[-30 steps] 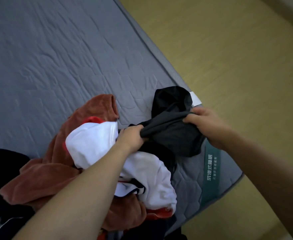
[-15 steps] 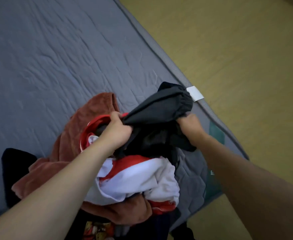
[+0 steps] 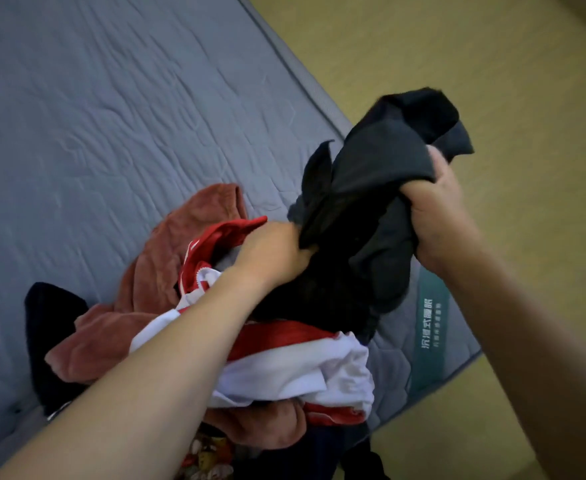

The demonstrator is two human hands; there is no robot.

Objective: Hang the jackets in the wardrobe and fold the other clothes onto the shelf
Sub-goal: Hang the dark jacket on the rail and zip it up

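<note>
Black garment (image 3: 371,202) right of centre, bunched (lifted above pile (image 3: 284,358)) | left hand (image 3: 270,254) grips its lower edge | right hand (image 3: 436,216) clutches its top | grey mattress (image 3: 111,116) beneath

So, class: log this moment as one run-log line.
left hand: grips dark garment | right hand: grips it | pile: on mattress

Two hands: left hand (image 3: 270,252), right hand (image 3: 436,216). One mattress (image 3: 111,116). Five garments visible: dark grey garment (image 3: 371,188), rust fleece (image 3: 160,251), red-and-white top (image 3: 295,368), black garment (image 3: 51,327), patterned cloth (image 3: 208,459).
</note>
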